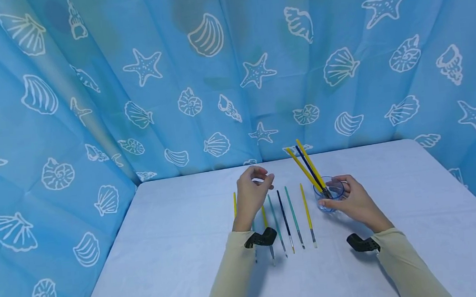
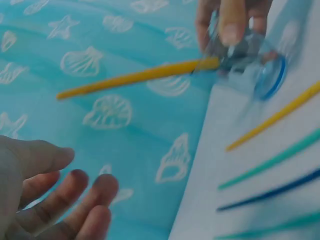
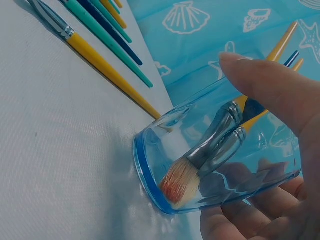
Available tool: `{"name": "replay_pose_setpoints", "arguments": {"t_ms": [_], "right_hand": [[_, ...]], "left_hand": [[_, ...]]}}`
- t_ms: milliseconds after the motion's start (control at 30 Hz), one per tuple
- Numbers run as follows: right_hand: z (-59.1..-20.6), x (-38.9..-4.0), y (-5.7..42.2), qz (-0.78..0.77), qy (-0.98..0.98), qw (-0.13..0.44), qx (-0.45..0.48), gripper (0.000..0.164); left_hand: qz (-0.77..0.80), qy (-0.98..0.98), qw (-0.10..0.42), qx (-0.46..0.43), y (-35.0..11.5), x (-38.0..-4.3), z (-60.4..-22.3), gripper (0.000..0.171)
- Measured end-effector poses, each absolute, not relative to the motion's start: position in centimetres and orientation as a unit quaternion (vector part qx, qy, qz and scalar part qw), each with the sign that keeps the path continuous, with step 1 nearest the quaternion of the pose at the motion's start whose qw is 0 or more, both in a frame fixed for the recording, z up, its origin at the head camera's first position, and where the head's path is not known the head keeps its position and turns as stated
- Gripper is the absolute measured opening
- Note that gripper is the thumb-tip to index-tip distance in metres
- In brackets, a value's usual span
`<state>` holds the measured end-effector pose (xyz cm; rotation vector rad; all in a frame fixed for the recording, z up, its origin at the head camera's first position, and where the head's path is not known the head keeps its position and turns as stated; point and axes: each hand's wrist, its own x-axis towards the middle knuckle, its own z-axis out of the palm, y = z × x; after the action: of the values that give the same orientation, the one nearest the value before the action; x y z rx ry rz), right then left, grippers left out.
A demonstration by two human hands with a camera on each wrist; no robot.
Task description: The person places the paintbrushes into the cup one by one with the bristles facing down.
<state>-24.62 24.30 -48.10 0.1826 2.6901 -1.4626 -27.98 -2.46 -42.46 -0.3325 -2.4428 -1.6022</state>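
My right hand [image 1: 360,203] grips a clear blue-tinted glass cup [image 3: 150,172] around its side, thumb on one side and fingers on the other. Three paintbrushes lean inside it, two with yellow handles [image 1: 301,164] and one with a dark blue handle [image 1: 306,161]. Bristles [image 3: 180,184] point down toward the cup's base, one tuft stained reddish. My left hand [image 1: 253,195] hovers above the row of brushes with loosely bent fingers and nothing between them. Nearest the cup on the table lies a yellow brush [image 1: 306,206].
Teal brushes [image 1: 294,215], a dark blue brush [image 1: 285,215] and more yellow brushes [image 1: 235,205] lie side by side, handles pointing away; my left arm hides part of the row. A white cloth covers the table [image 1: 166,251]. Behind it hangs a blue seashell curtain [image 1: 213,74].
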Motion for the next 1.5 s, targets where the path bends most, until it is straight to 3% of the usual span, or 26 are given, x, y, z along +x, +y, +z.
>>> {"name": "replay_pose_setpoints", "arguments": {"t_ms": [667,1000,1500], "right_hand": [[-48.3,-24.8,24.3,-0.471,0.879,0.037,0.065,0.107],[-48.3,-24.7,24.2,-0.473,0.878,0.032,0.062,0.104],[-48.3,-24.7,24.1,-0.477,0.876,0.027,0.059,0.103]], "left_hand": [[-0.444,-0.889,0.111,0.001,-10.9,-27.5,-43.4,0.027],[-0.395,-0.915,0.063,0.06,-13.6,-28.1,-44.1,0.031],[-0.359,-0.925,-0.017,0.124,-12.4,-28.6,-46.7,0.03]]}}
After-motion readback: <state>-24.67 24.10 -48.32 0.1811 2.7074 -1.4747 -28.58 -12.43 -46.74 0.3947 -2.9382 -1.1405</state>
